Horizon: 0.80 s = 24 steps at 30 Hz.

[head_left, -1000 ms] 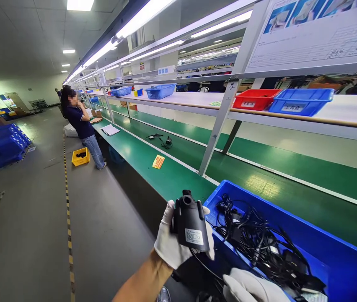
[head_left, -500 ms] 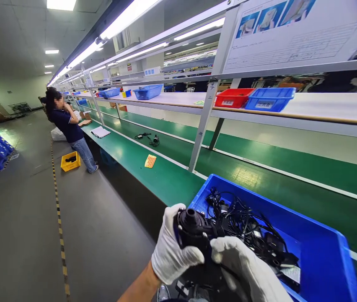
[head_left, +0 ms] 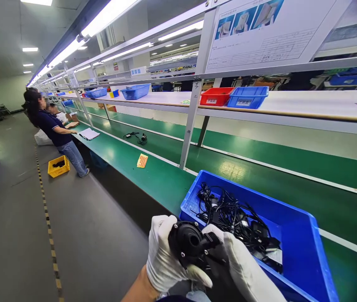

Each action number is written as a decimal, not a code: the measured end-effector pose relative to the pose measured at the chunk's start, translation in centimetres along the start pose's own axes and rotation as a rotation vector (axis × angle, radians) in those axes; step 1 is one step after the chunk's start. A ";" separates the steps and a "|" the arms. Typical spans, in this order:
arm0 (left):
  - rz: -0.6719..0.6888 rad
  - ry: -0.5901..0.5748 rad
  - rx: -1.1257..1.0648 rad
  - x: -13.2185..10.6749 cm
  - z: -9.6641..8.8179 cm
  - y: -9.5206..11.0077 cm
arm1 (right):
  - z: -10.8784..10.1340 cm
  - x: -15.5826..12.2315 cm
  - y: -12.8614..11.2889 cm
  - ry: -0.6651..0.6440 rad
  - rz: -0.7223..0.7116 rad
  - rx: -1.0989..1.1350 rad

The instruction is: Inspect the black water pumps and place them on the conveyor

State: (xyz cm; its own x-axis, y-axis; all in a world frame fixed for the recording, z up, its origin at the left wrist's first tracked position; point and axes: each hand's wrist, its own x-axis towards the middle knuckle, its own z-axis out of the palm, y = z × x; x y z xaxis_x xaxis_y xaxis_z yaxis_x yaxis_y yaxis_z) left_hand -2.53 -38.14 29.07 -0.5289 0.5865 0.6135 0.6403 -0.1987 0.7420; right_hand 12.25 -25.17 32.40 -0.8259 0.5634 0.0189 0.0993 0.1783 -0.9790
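— Both hands gripping?
— Yes. Left hand (head_left: pixel 165 251) wraps the pump (head_left: pixel 191 246); right hand (head_left: pixel 244 270) closes on its other side, just before the bin (head_left: pixel 298 251) of tangled cables (head_left: pixel 233 214).
— Pointing?
— Round port faces the camera, long axis running away downward. Matte black plastic, white cloth gloves. A second ago it stood upright, left hand only.

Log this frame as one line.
left hand: grips black pump | right hand: grips black pump | blue bin: on green bench, holds cables
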 end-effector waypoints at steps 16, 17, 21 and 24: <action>-0.005 0.004 -0.058 0.2 0.1 -1.2 | -0.3 1.1 -0.6 -0.053 0.055 0.061; -0.009 0.007 -0.063 0.2 0.1 -1.2 | -0.3 1.2 -0.6 -0.069 0.058 0.071; -0.032 0.013 -0.084 0.3 0.0 -1.0 | -0.5 1.1 -0.2 -0.085 0.051 0.065; -0.050 -0.015 -0.088 0.2 -0.2 -0.9 | -0.6 1.1 0.1 -0.048 0.016 0.019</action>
State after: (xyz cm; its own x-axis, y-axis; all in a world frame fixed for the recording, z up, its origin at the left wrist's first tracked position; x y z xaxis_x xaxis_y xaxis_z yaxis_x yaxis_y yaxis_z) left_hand -3.27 -38.01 28.59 -0.5503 0.6087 0.5715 0.5618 -0.2364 0.7928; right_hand 11.65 -24.07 32.42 -0.8501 0.5266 -0.0062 0.1027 0.1543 -0.9827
